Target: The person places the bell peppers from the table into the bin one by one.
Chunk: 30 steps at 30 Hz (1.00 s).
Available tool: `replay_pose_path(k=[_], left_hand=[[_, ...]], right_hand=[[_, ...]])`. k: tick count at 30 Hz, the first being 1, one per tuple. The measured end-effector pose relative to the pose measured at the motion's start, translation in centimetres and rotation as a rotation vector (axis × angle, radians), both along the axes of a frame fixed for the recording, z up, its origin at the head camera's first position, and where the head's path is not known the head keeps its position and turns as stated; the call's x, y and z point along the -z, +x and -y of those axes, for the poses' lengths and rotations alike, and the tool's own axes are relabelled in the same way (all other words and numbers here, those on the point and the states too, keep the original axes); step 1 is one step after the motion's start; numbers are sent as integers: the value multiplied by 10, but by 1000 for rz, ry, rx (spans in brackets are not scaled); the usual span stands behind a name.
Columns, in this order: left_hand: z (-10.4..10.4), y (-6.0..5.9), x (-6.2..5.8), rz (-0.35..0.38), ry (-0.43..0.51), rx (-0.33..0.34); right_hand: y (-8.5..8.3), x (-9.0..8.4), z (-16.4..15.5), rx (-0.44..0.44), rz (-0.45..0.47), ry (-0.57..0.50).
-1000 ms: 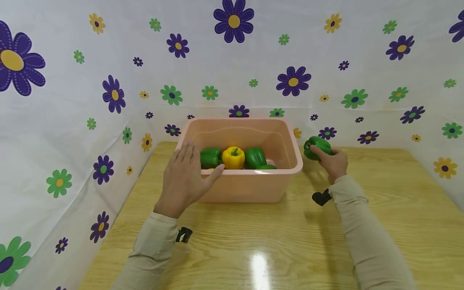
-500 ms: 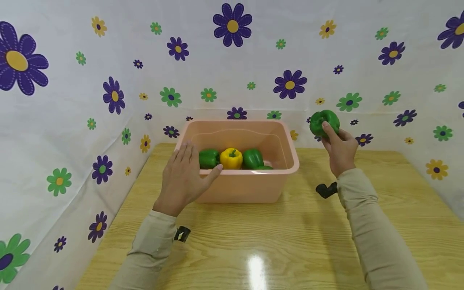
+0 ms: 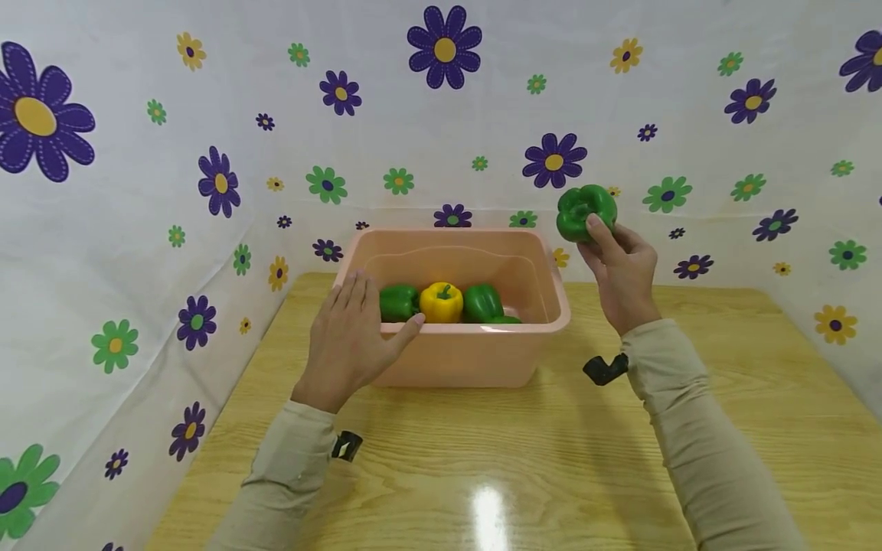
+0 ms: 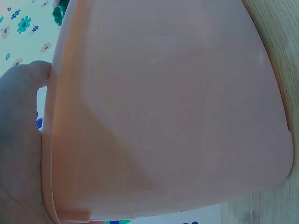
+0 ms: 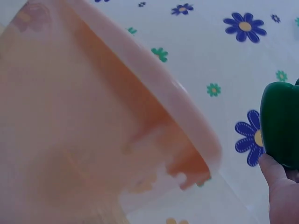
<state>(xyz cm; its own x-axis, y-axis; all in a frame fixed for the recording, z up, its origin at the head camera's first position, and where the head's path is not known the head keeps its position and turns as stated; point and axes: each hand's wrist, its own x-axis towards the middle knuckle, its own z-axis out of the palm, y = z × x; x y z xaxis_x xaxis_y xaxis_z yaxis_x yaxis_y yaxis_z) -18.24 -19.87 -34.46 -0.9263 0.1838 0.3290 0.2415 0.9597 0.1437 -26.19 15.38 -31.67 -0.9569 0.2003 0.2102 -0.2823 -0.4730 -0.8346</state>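
Gripping a green pepper (image 3: 586, 212) aloft, right hand (image 3: 622, 277) fingers curled round it, just beside the pink tub (image 3: 468, 353), left hand (image 3: 351, 342) flat, fingers straight on the tub's rim, three peppers (image 3: 444, 301) inside

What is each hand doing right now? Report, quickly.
Left hand: open, fingers resting on the pink tub's front left rim.
Right hand: holding a green bell pepper in the air.

Pink tub (image 4: 177, 107) is filling nearly the whole frame, outer wall facing the camera. Left hand (image 4: 18, 149) is resting against its rim at the left edge, thumb up by the lip. Wooden counter (image 4: 280, 37) is showing along the right side. Floral backdrop (image 4: 23, 23) is peeking in top left, with something green beside it.
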Motion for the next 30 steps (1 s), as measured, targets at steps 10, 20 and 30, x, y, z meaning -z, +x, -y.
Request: replay_pose_path(k=[10, 20, 30], left_hand=[[0, 1, -2, 15, 1, -3], [-3, 0, -1, 26, 5, 1], [-1, -1, 2, 13, -3, -2]], right_hand=[[6, 3, 21, -60, 0, 60], [8, 12, 30, -77, 40, 130], [7, 17, 31, -86, 31, 297]])
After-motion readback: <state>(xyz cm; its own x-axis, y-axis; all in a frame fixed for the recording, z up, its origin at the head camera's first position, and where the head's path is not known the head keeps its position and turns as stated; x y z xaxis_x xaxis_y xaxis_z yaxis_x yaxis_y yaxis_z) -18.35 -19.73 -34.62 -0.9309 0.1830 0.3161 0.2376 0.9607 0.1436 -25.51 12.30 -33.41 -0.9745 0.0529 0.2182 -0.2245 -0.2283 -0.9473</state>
